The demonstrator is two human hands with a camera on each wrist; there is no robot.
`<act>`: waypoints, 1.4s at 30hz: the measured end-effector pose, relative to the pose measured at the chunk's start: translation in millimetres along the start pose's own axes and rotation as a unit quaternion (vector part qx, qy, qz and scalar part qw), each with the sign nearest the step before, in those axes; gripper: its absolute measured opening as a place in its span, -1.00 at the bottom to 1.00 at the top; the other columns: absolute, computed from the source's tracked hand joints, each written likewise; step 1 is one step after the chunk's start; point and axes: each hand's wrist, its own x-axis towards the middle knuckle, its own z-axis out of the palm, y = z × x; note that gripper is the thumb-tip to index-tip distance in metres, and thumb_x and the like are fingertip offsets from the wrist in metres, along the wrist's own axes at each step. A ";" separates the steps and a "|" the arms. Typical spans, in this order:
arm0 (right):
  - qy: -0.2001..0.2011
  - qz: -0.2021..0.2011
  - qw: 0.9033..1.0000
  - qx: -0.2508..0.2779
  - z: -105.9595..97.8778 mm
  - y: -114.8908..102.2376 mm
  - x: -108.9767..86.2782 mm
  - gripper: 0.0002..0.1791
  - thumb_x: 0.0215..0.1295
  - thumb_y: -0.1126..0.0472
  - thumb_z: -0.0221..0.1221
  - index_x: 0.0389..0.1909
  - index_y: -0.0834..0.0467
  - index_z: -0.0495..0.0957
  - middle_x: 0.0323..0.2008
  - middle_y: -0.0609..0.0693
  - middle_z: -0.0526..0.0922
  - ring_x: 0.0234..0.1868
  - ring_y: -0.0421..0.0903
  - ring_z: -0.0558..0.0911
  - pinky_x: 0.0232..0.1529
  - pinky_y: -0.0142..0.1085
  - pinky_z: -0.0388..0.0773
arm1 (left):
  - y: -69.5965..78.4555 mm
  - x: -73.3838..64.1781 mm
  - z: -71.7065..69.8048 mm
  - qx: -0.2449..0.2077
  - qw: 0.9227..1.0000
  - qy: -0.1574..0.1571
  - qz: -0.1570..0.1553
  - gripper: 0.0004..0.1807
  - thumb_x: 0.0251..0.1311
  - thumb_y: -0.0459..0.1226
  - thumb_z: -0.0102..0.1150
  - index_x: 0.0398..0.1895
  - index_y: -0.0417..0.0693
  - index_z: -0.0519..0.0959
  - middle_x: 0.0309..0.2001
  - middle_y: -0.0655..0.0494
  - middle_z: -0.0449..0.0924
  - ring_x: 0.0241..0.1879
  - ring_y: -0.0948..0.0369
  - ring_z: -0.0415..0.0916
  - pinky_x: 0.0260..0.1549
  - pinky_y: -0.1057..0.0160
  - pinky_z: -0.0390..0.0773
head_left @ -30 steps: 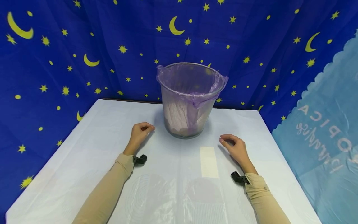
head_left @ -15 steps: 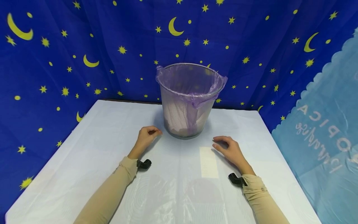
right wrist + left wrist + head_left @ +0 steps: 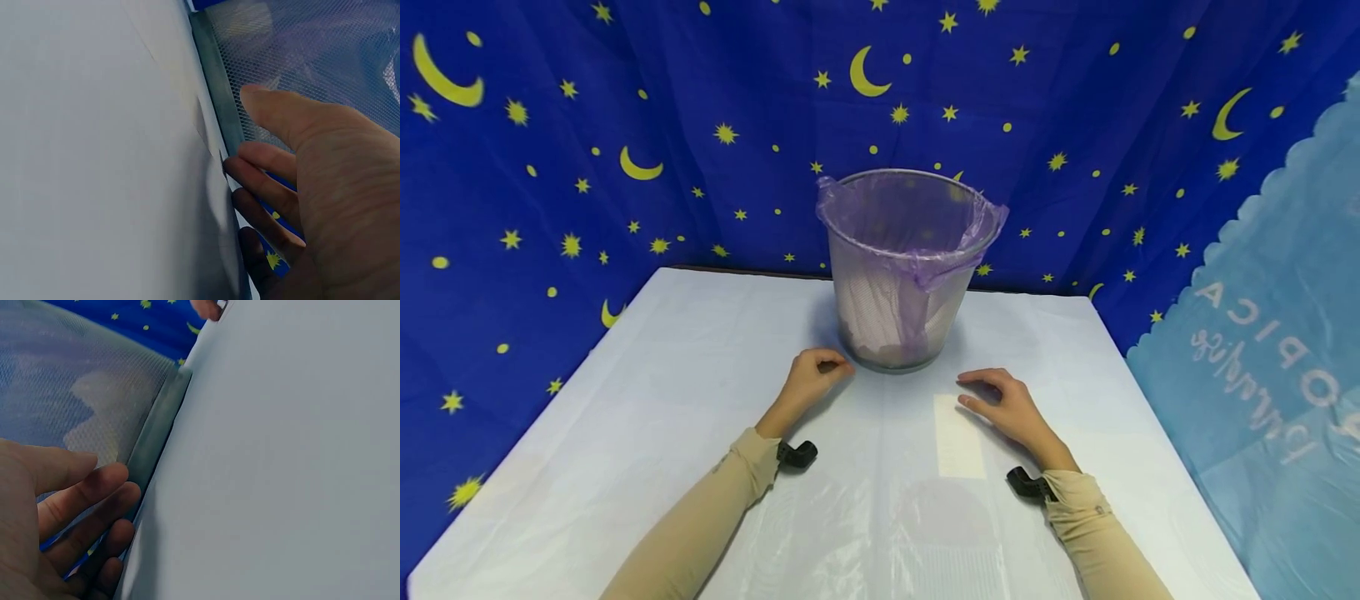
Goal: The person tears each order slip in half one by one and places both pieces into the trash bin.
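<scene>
A wire-mesh wastebasket [image 3: 872, 308] stands upright at the back of the table, with a thin purple bin liner [image 3: 917, 267] folded over its rim. My left hand [image 3: 812, 379] is just in front of the basket's base, to the left, thumb near the forefinger and nothing held. In the left wrist view the loosely bent fingers [image 3: 81, 497] appear before the mesh; whether they touch it I cannot tell. My right hand [image 3: 1011, 408] hovers at the front right of the basket, thumb and fingers apart, holding nothing. The right wrist view shows its thumb [image 3: 275, 109] before the mesh.
A white-covered table [image 3: 700, 333] carries a cream rectangular strip [image 3: 958, 437] in front of the basket. Blue curtain [image 3: 737, 75] with moons and stars hangs behind and at left. Light blue cloth [image 3: 1285, 400] with lettering hangs at right. Each wrist wears a black camera mount [image 3: 797, 455].
Both hands have moved inward toward each other. The left hand came right and slightly nearer me; the right hand came left, its thumb and fingers spreading wider. The wastebasket stayed put.
</scene>
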 end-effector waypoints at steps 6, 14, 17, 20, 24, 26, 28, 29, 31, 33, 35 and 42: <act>-0.010 -0.017 1.000 0.000 0.8 -0.4 0.8 -0.57 0.27 -0.02 0.50 0.15 -0.07 0.73 0.11 -0.22 0.75 0.23 -0.12 0.60 0.27 -0.24 0.49 | 4.9 -4.7 10.3 0.006 1.000 -0.020 0.018 -0.92 0.26 -0.34 0.46 -0.28 -0.21 0.80 -0.22 -0.06 0.81 -0.19 0.13 0.69 -0.08 0.22 0.62; -0.031 -0.001 0.999 0.011 0.4 -2.8 1.1 -0.52 0.22 -0.04 0.53 0.15 -0.07 0.73 -0.01 -0.27 0.77 0.17 -0.15 0.60 0.28 -0.09 0.51 | 11.4 -11.6 28.1 -0.012 0.997 -0.058 0.042 -0.96 0.27 -0.33 0.44 -0.33 -0.13 0.81 -0.28 0.03 0.81 -0.24 0.21 0.70 -0.06 0.23 0.63; -0.038 0.010 0.999 0.015 -0.6 -4.5 0.7 -0.49 0.17 -0.07 0.56 0.15 -0.09 0.73 -0.04 -0.28 0.77 0.15 -0.16 0.59 0.28 -0.06 0.50 | 14.6 -14.4 35.4 -0.009 0.996 -0.068 0.056 -0.94 0.27 -0.33 0.44 -0.36 -0.10 0.81 -0.29 0.06 0.81 -0.23 0.21 0.69 -0.02 0.21 0.61; -0.042 0.014 0.999 0.016 -1.8 -6.5 0.8 -0.47 0.12 -0.05 0.59 0.13 -0.11 0.73 -0.05 -0.28 0.77 0.12 -0.17 0.59 0.27 -0.07 0.50 | 18.9 -17.0 41.6 -0.012 0.994 -0.078 0.075 -0.92 0.27 -0.33 0.44 -0.39 -0.08 0.81 -0.30 0.07 0.81 -0.22 0.20 0.70 -0.01 0.20 0.62; -0.045 0.013 0.999 0.016 -2.3 -8.1 1.7 -0.49 0.09 0.01 0.61 0.10 -0.12 0.74 -0.08 -0.28 0.77 0.08 -0.18 0.60 0.26 -0.07 0.51 | 24.0 -21.0 48.3 -0.016 0.992 -0.087 0.093 -0.91 0.27 -0.33 0.44 -0.41 -0.07 0.81 -0.32 0.08 0.81 -0.20 0.18 0.70 -0.02 0.21 0.62; -0.047 0.014 0.999 0.015 -2.2 -8.6 2.0 -0.52 0.10 0.03 0.61 0.08 -0.12 0.75 -0.11 -0.28 0.78 0.07 -0.18 0.60 0.25 -0.06 0.51 | 25.0 -23.2 50.8 -0.012 0.991 -0.090 0.094 -0.90 0.26 -0.33 0.44 -0.42 -0.05 0.81 -0.32 0.10 0.81 -0.18 0.18 0.68 0.01 0.21 0.58; -0.048 0.012 0.999 0.014 -1.9 -9.2 2.1 -0.54 0.10 0.04 0.61 0.06 -0.12 0.76 -0.13 -0.28 0.78 0.05 -0.17 0.61 0.24 -0.04 0.51 | 26.4 -25.3 52.3 -0.010 0.992 -0.092 0.092 -0.90 0.25 -0.33 0.44 -0.43 -0.04 0.81 -0.31 0.12 0.81 -0.15 0.16 0.66 0.04 0.19 0.54; -0.049 0.011 0.999 0.013 -1.8 -9.6 2.2 -0.55 0.10 0.05 0.61 0.05 -0.12 0.77 -0.14 -0.28 0.79 0.04 -0.17 0.61 0.24 -0.04 0.51 | 26.9 -25.9 52.8 -0.009 0.992 -0.092 0.091 -0.90 0.25 -0.33 0.44 -0.43 -0.04 0.81 -0.31 0.12 0.81 -0.14 0.16 0.65 0.06 0.18 0.53; -0.048 0.012 0.999 0.010 -1.5 -10.5 2.3 -0.57 0.09 0.06 0.61 0.02 -0.12 0.78 -0.17 -0.28 0.78 0.03 -0.17 0.61 0.24 -0.03 0.52 | 28.3 -26.9 53.1 -0.008 0.992 -0.091 0.089 -0.90 0.24 -0.33 0.44 -0.44 -0.04 0.81 -0.31 0.12 0.81 -0.12 0.15 0.65 0.08 0.17 0.51; -0.048 0.015 0.999 0.009 -1.2 -11.3 2.2 -0.61 0.10 0.07 0.61 -0.02 -0.14 0.79 -0.21 -0.27 0.77 0.01 -0.18 0.62 0.24 -0.05 0.53 | 29.9 -27.2 53.0 -0.010 0.992 -0.090 0.090 -0.90 0.25 -0.33 0.44 -0.43 -0.05 0.81 -0.31 0.11 0.81 -0.12 0.13 0.66 0.08 0.16 0.51; -0.049 0.023 0.998 0.011 -0.8 -11.8 2.0 -0.65 0.11 0.07 0.60 -0.06 -0.16 0.80 -0.25 -0.28 0.76 0.00 -0.20 0.63 0.23 -0.08 0.53 | 30.7 -27.0 52.8 -0.010 0.992 -0.090 0.090 -0.90 0.25 -0.33 0.44 -0.43 -0.06 0.81 -0.31 0.10 0.81 -0.13 0.13 0.66 0.07 0.17 0.52; -0.068 0.030 0.997 0.025 -0.1 -14.3 0.4 -0.75 0.20 0.05 0.55 -0.11 -0.18 0.80 -0.31 -0.26 0.72 -0.07 -0.17 0.64 0.17 -0.15 0.51 | 31.5 -26.4 52.2 -0.012 0.991 -0.091 0.093 -0.91 0.25 -0.35 0.44 -0.43 -0.07 0.81 -0.32 0.10 0.81 -0.16 0.16 0.67 0.03 0.19 0.55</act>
